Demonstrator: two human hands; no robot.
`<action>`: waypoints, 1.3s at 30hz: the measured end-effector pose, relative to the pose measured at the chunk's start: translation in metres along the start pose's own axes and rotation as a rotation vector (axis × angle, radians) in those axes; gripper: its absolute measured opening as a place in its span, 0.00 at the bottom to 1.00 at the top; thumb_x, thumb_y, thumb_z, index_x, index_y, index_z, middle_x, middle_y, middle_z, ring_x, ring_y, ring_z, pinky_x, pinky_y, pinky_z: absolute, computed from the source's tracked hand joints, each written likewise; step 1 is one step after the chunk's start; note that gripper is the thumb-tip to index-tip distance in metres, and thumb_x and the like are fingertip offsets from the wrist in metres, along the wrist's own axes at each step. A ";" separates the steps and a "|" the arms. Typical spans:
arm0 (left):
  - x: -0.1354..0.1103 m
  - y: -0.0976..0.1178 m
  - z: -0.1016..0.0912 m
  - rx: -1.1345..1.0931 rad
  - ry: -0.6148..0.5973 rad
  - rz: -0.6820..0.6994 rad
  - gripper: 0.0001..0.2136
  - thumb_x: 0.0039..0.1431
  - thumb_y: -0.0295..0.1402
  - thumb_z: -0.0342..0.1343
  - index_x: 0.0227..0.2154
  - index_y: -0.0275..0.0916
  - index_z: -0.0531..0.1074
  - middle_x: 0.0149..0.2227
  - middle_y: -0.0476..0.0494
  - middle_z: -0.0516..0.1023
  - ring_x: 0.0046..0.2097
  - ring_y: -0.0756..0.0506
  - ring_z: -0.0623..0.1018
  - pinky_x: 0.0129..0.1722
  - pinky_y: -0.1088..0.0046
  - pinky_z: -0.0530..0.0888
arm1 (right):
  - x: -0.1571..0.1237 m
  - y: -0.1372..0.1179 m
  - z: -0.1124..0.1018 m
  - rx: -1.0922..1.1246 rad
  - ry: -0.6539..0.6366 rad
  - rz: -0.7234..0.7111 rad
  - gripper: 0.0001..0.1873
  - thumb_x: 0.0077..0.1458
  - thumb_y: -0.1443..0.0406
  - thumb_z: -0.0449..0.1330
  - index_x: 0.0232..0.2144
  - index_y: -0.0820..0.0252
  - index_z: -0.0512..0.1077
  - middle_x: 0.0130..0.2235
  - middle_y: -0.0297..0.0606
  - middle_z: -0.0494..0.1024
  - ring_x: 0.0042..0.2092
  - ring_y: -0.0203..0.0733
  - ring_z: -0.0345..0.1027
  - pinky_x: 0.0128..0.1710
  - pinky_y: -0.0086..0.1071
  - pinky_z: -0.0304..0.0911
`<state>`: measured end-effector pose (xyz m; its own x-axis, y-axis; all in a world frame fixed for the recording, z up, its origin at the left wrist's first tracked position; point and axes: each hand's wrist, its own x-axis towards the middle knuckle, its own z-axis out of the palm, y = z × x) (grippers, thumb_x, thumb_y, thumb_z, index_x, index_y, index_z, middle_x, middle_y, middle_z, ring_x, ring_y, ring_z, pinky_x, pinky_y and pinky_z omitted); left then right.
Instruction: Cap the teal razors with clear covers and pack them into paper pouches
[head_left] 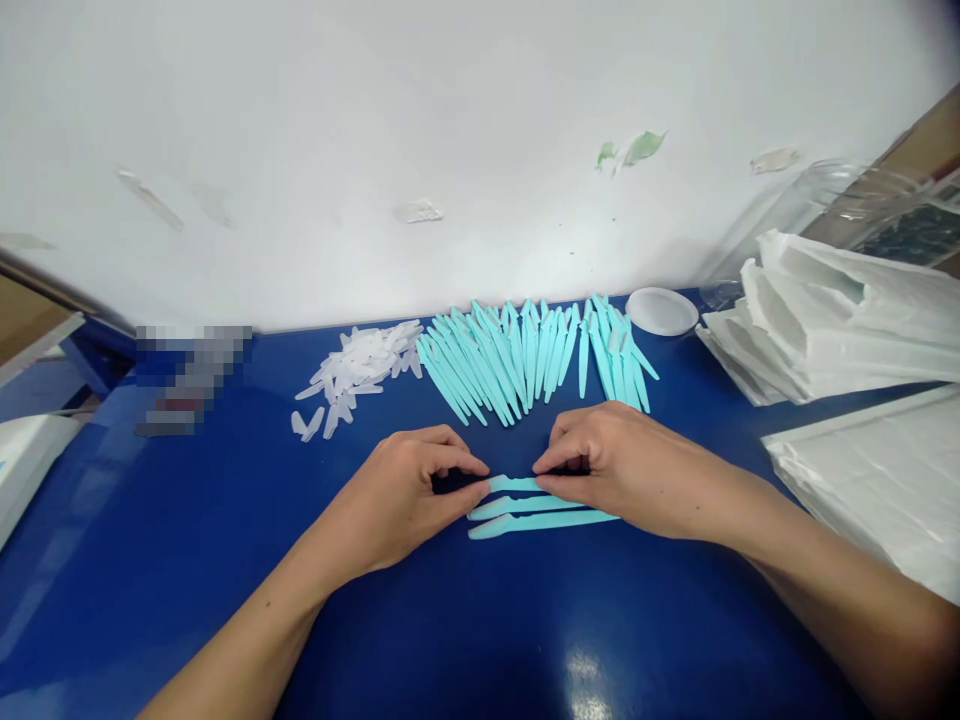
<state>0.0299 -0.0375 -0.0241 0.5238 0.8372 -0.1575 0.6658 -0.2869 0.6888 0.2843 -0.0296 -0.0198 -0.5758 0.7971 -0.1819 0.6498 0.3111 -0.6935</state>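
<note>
Three turquoise eyebrow razors lie roughly parallel on the table in front of me. The farthest razor (514,484) is between my hands. Thumb and forefinger of my left hand (420,482) close at its head end, covering the tip. My right hand (611,462) pinches the same razor's handle and hides the rest of it. Nearer to me are the middle razor (525,504) and the nearest razor (547,522), their handle ends partly under my right hand. Beyond my hands spreads a pile of turquoise razors (499,355), with a heap of translucent white blade caps (364,360) to its left.
The blue table (420,640) meets a white wall (480,150). A round white lid (662,311) lies by the wall. White padded bags (840,330) are stacked at the right, near a clear plastic container (795,200). A white object (30,460) stands at the left edge.
</note>
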 end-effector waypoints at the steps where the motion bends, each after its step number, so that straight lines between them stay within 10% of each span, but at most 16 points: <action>1: -0.001 0.001 0.000 0.001 -0.025 0.003 0.09 0.65 0.38 0.59 0.37 0.47 0.84 0.38 0.49 0.81 0.32 0.50 0.76 0.28 0.75 0.67 | -0.001 0.000 0.000 -0.007 -0.018 -0.009 0.15 0.61 0.58 0.60 0.26 0.54 0.82 0.29 0.33 0.76 0.29 0.34 0.65 0.29 0.32 0.52; 5: -0.004 0.003 -0.009 0.008 -0.073 0.031 0.08 0.65 0.38 0.59 0.38 0.48 0.84 0.37 0.51 0.82 0.35 0.51 0.78 0.32 0.77 0.69 | -0.004 -0.003 -0.005 -0.033 -0.067 -0.011 0.16 0.62 0.57 0.60 0.27 0.55 0.82 0.29 0.33 0.78 0.27 0.34 0.65 0.28 0.32 0.53; 11: -0.013 -0.039 -0.065 0.163 0.604 -0.222 0.13 0.60 0.46 0.61 0.37 0.44 0.82 0.35 0.48 0.84 0.37 0.45 0.80 0.36 0.73 0.72 | 0.039 -0.020 -0.017 -0.305 0.256 0.189 0.19 0.62 0.51 0.58 0.31 0.57 0.80 0.28 0.35 0.80 0.32 0.41 0.71 0.34 0.35 0.59; 14: -0.022 -0.077 -0.094 0.308 0.729 -0.442 0.17 0.57 0.48 0.61 0.39 0.42 0.83 0.34 0.45 0.84 0.35 0.42 0.80 0.36 0.69 0.72 | 0.076 -0.023 -0.014 -0.426 0.353 0.220 0.16 0.60 0.53 0.61 0.34 0.60 0.79 0.31 0.41 0.81 0.39 0.50 0.74 0.37 0.37 0.60; 20: -0.030 -0.115 -0.109 0.283 0.503 -0.495 0.23 0.54 0.52 0.59 0.45 0.43 0.83 0.45 0.42 0.85 0.41 0.38 0.82 0.37 0.69 0.74 | 0.105 -0.022 -0.005 -0.399 0.351 0.244 0.06 0.54 0.63 0.63 0.29 0.61 0.77 0.28 0.44 0.79 0.41 0.54 0.74 0.38 0.39 0.62; 29: -0.033 -0.116 -0.109 0.227 0.473 -0.477 0.21 0.56 0.54 0.58 0.37 0.42 0.82 0.35 0.45 0.85 0.34 0.41 0.80 0.31 0.72 0.71 | 0.069 -0.021 -0.035 0.011 0.216 0.174 0.12 0.61 0.58 0.58 0.33 0.60 0.77 0.33 0.39 0.80 0.34 0.40 0.75 0.34 0.31 0.67; 34: -0.035 -0.090 -0.105 0.061 0.427 -0.346 0.19 0.61 0.53 0.57 0.39 0.41 0.79 0.34 0.45 0.83 0.34 0.44 0.79 0.32 0.73 0.71 | 0.027 -0.001 -0.036 0.506 -0.023 0.176 0.15 0.59 0.53 0.63 0.31 0.60 0.71 0.27 0.31 0.70 0.25 0.31 0.61 0.24 0.27 0.56; 39: -0.014 -0.040 -0.059 -0.443 0.242 -0.169 0.13 0.56 0.45 0.67 0.37 0.41 0.82 0.34 0.46 0.82 0.36 0.47 0.78 0.39 0.74 0.74 | 0.004 0.010 -0.025 0.455 -0.104 0.175 0.14 0.63 0.54 0.59 0.35 0.60 0.74 0.31 0.31 0.70 0.29 0.31 0.57 0.27 0.27 0.52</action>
<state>-0.0359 -0.0105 -0.0075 0.2561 0.9532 -0.1604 0.4149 0.0414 0.9089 0.3004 -0.0102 -0.0102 -0.5389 0.7540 -0.3755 0.4720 -0.0989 -0.8761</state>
